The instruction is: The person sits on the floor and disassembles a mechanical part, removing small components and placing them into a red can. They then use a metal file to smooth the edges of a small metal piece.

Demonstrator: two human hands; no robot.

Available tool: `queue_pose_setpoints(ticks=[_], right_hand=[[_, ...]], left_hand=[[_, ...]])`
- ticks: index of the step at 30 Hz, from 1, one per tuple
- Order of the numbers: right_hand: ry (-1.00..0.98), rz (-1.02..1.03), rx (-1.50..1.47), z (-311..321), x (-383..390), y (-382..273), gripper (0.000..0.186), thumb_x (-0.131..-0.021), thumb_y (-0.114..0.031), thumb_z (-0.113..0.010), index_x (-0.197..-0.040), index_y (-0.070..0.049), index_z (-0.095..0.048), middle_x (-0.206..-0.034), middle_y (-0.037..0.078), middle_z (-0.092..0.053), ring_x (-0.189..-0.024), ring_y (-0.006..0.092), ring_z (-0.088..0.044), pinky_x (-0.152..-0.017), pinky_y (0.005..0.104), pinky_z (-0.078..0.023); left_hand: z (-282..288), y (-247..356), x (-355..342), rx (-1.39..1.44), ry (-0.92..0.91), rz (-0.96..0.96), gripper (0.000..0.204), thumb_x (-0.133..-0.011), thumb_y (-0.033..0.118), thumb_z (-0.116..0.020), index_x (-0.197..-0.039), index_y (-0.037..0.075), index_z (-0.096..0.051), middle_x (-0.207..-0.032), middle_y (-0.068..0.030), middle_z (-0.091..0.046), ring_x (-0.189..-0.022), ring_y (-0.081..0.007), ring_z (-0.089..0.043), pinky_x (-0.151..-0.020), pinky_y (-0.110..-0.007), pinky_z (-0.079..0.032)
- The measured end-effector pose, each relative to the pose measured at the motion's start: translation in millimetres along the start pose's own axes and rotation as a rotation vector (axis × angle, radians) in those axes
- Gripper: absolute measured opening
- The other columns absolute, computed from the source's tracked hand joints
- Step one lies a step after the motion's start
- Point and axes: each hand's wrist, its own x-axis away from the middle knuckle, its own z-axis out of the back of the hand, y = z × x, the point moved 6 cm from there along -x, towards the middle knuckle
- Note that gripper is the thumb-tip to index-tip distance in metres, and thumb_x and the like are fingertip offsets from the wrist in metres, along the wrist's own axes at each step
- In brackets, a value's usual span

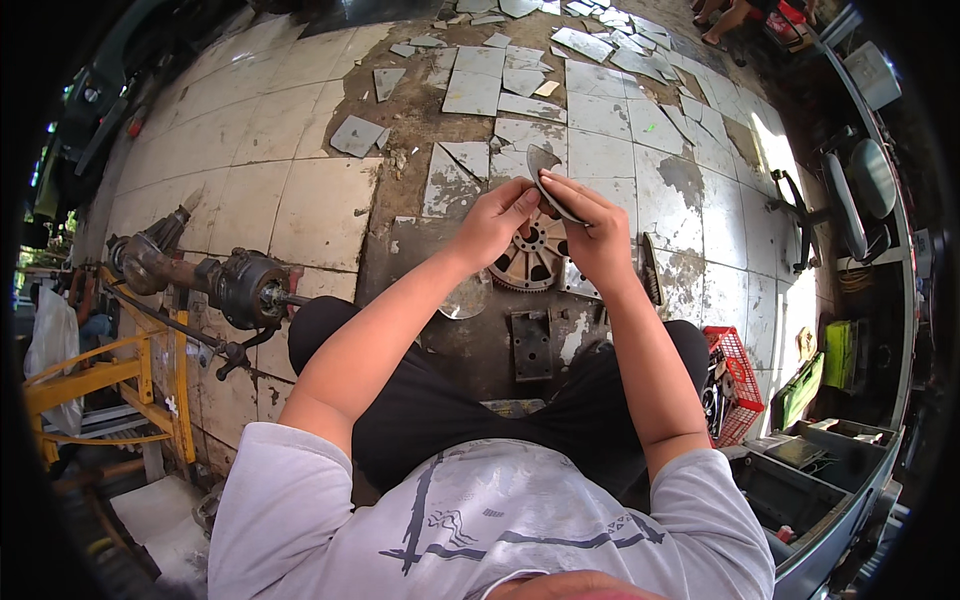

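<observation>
Both of my hands are raised in front of me over the floor. Between them is a thin, dark grey metal disc (546,170), tilted and seen nearly edge-on, so its exact kind is unclear. My right hand (600,228) grips its right side, fingers along the face. My left hand (495,222) is closed with thumb and fingers pinched at the disc's left edge; its fingertips are partly hidden. Just below, a toothed flywheel (518,277) with openings lies on the floor, partly covered by my hands. A dark metal plate with holes (531,347) lies nearer, between my legs.
At left, an axle housing (185,272) rests by a yellow metal stand (155,385). A brush (653,270) and a red crate (738,385) of tools are at right, near a metal toolbox (800,480). Broken tiles (475,80) lie ahead; another person's legs (722,25) show far right.
</observation>
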Motion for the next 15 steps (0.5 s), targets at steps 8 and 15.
queue_pose_setpoints(ticks=[8,15], right_hand=[[-0.016,-0.062,-0.020,-6,1,10,0.054,-0.086,0.018,-0.059,-0.131,-0.007,-0.075,-0.134,0.014,-0.075,-0.123,0.0331,-0.073,-0.102,0.0386,-0.058],[-0.010,0.015,-0.014,0,1,-1,0.055,-0.085,0.018,-0.060,-0.131,-0.007,-0.075,-0.133,0.015,-0.075,-0.123,0.0330,-0.073,-0.101,0.0380,-0.059]], left_hand=[[-3,-2,3,0.060,0.013,0.033,0.028,-0.116,0.029,-0.048,-0.117,0.006,-0.063,-0.105,0.0012,-0.070,-0.080,-0.0075,-0.058,-0.078,-0.027,-0.050],[-2,-5,1,0.081,-0.018,0.022,0.028,-0.115,0.028,-0.046,-0.118,0.006,-0.062,-0.103,0.0005,-0.069,-0.082,-0.0082,-0.058,-0.080,-0.026,-0.049]])
